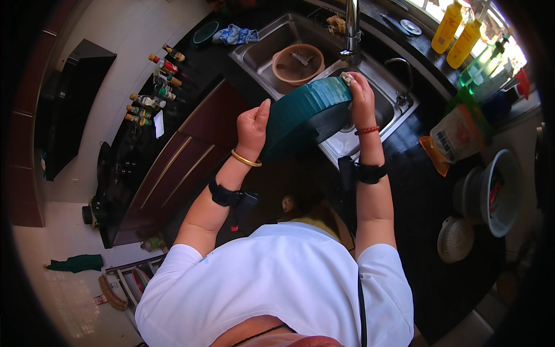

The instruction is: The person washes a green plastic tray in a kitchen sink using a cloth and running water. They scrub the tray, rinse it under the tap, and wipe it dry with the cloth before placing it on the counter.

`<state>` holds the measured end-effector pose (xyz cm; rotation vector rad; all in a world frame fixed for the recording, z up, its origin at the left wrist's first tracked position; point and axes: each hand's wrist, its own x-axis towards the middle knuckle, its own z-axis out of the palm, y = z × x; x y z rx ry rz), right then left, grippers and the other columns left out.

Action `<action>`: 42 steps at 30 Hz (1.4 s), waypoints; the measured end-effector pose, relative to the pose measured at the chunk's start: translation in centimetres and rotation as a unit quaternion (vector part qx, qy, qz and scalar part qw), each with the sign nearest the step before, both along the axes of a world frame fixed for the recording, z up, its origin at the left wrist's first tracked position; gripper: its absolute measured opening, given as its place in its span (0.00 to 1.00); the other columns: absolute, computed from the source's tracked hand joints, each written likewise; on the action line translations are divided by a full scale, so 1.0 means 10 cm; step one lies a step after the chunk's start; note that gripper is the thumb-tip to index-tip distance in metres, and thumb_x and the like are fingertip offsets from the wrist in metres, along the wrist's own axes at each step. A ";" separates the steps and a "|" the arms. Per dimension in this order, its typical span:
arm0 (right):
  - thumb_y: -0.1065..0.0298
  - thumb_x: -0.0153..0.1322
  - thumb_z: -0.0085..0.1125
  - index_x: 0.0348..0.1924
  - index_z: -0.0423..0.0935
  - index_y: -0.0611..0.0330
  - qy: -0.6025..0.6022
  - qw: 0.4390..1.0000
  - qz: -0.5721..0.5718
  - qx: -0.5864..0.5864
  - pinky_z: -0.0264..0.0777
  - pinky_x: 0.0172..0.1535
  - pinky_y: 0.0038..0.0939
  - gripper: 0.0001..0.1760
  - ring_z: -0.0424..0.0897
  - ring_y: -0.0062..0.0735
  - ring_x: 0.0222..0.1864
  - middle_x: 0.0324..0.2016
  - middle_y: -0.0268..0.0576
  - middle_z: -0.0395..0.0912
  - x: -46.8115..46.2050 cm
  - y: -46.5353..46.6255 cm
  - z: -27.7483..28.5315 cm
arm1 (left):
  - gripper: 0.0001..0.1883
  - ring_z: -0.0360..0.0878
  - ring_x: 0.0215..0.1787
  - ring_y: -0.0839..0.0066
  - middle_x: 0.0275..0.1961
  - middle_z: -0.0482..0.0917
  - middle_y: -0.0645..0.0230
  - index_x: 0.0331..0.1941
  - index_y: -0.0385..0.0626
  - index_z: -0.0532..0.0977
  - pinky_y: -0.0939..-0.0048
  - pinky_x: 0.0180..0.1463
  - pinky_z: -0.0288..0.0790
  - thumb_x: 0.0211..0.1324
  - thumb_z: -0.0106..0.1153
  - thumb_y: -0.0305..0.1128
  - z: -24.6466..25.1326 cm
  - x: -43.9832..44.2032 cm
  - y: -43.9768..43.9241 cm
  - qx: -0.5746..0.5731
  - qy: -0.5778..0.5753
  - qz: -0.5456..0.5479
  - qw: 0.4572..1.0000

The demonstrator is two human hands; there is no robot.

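A dark green basin, likely plastic, is tilted in front of me, partly over the double-bowl steel sink. My left hand grips the basin's left side with the thumb raised along the outside. At its upper right edge, my right hand pinches a small crumpled whitish cloth against the green wall. Most of the right fingers are hidden behind the basin. An orange-tan basin with water and some small item in it stands in the far sink bowl.
A chrome faucet rises behind the basin. Several seasoning bottles line the left counter, beside a blue-and-white cloth. Yellow bottles stand on the sill. On the right counter are a plastic bag, a grey basin and a white basket.
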<state>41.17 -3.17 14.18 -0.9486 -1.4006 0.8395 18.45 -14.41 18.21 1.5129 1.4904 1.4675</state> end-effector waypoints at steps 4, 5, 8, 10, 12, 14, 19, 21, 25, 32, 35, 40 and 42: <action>0.64 0.69 0.46 0.44 0.77 0.63 -0.241 0.958 0.006 0.155 0.63 0.56 0.42 0.16 0.75 0.43 0.48 0.46 0.49 0.76 -0.26 -0.35 0.49 | 0.25 0.52 0.20 0.88 0.16 0.59 0.82 0.14 0.43 0.65 0.80 0.23 0.52 0.66 0.51 0.44 -0.07 0.03 -0.05 0.002 0.027 0.043 0.999; 0.64 0.68 0.48 0.45 0.78 0.62 -0.326 0.913 -0.055 0.240 0.59 0.60 0.46 0.17 0.75 0.40 0.51 0.47 0.47 0.76 -0.44 -0.46 0.58 | 0.25 0.53 0.21 0.88 0.17 0.60 0.83 0.14 0.44 0.66 0.80 0.24 0.52 0.66 0.51 0.44 -0.11 0.03 -0.04 -0.006 -0.009 0.049 0.999; 0.63 0.67 0.50 0.46 0.78 0.61 -0.383 0.880 -0.035 0.278 0.52 0.63 0.51 0.18 0.72 0.36 0.56 0.48 0.43 0.77 -0.71 -0.75 0.75 | 0.24 0.53 0.22 0.89 0.19 0.62 0.84 0.15 0.48 0.66 0.81 0.25 0.52 0.66 0.50 0.46 -0.22 0.00 -0.03 -0.027 -0.120 0.053 0.991; 0.62 0.67 0.48 0.46 0.78 0.60 -0.379 0.890 -0.015 0.251 0.52 0.64 0.50 0.18 0.72 0.36 0.56 0.47 0.43 0.77 -0.65 -0.73 0.81 | 0.23 0.57 0.24 0.90 0.21 0.65 0.84 0.18 0.49 0.67 0.83 0.26 0.55 0.65 0.49 0.50 -0.24 -0.06 -0.04 -0.037 -0.156 0.044 0.986; 0.62 0.69 0.47 0.49 0.76 0.61 -0.336 0.925 0.020 0.178 0.56 0.63 0.42 0.19 0.73 0.36 0.55 0.47 0.43 0.77 -0.43 -0.54 0.77 | 0.24 0.60 0.24 0.90 0.20 0.67 0.83 0.18 0.49 0.67 0.84 0.27 0.57 0.65 0.49 0.51 -0.21 -0.14 -0.09 -0.026 -0.163 0.038 0.986; 0.63 0.71 0.45 0.51 0.74 0.64 -0.187 0.975 0.116 0.032 0.61 0.59 0.33 0.19 0.74 0.34 0.52 0.46 0.44 0.77 -0.14 -0.21 0.65 | 0.25 0.66 0.24 0.89 0.21 0.71 0.80 0.19 0.49 0.69 0.84 0.29 0.63 0.63 0.49 0.55 -0.13 -0.27 -0.17 -0.021 -0.176 0.019 0.984; 0.62 0.74 0.43 0.53 0.72 0.67 0.191 0.951 0.175 -0.170 0.67 0.53 0.25 0.20 0.75 0.26 0.47 0.46 0.42 0.77 0.07 0.06 -0.02 | 0.28 0.72 0.29 0.83 0.27 0.75 0.75 0.27 0.47 0.72 0.81 0.34 0.69 0.62 0.43 0.62 -0.08 -0.43 -0.25 -0.050 -0.224 0.046 0.972; 0.60 0.74 0.44 0.54 0.72 0.65 0.229 0.938 0.178 -0.189 0.66 0.54 0.26 0.21 0.74 0.26 0.49 0.47 0.41 0.76 0.08 0.01 -0.24 | 0.31 0.77 0.38 0.77 0.37 0.80 0.68 0.39 0.43 0.75 0.76 0.42 0.73 0.62 0.39 0.63 -0.11 -0.49 -0.29 -0.106 -0.232 0.061 0.965; 0.57 0.75 0.45 0.55 0.71 0.61 0.410 0.813 0.164 -0.380 0.68 0.54 0.28 0.22 0.75 0.27 0.50 0.47 0.39 0.77 0.07 -0.20 -0.50 | 0.32 0.75 0.51 0.71 0.52 0.75 0.63 0.54 0.43 0.68 0.68 0.55 0.70 0.65 0.37 0.60 -0.35 -0.53 -0.27 -0.058 -0.406 0.035 0.912; 0.50 0.76 0.39 0.53 0.71 0.59 0.407 0.852 0.263 -0.196 0.69 0.51 0.27 0.24 0.76 0.27 0.46 0.44 0.39 0.77 0.25 -0.08 -0.42 | 0.26 0.77 0.46 0.74 0.44 0.79 0.66 0.48 0.42 0.73 0.71 0.52 0.71 0.68 0.35 0.53 -0.31 -0.53 -0.18 -0.012 -0.215 0.048 0.975; 0.50 0.73 0.41 0.47 0.72 0.59 0.379 0.879 0.253 -0.140 0.68 0.46 0.23 0.22 0.74 0.23 0.40 0.38 0.36 0.74 0.30 -0.07 -0.30 | 0.23 0.75 0.36 0.81 0.35 0.79 0.72 0.39 0.43 0.75 0.79 0.42 0.69 0.69 0.37 0.51 0.10 -0.49 -0.18 -0.030 -0.172 0.015 0.984; 0.52 0.74 0.41 0.43 0.72 0.60 0.189 0.954 0.224 -0.062 0.66 0.45 0.21 0.20 0.72 0.20 0.37 0.33 0.34 0.72 0.26 -0.18 -0.13 | 0.21 0.56 0.22 0.92 0.20 0.62 0.86 0.18 0.48 0.67 0.86 0.26 0.52 0.67 0.48 0.42 0.48 -0.35 -0.09 -0.012 -0.052 -0.065 0.996; 0.52 0.74 0.41 0.45 0.72 0.63 0.126 0.969 0.207 -0.041 0.66 0.47 0.22 0.22 0.72 0.20 0.39 0.36 0.36 0.73 0.26 -0.20 -0.05 | 0.24 0.53 0.20 0.92 0.17 0.60 0.85 0.14 0.51 0.62 0.83 0.24 0.50 0.67 0.48 0.42 0.46 -0.30 -0.11 -0.008 -0.015 -0.035 0.999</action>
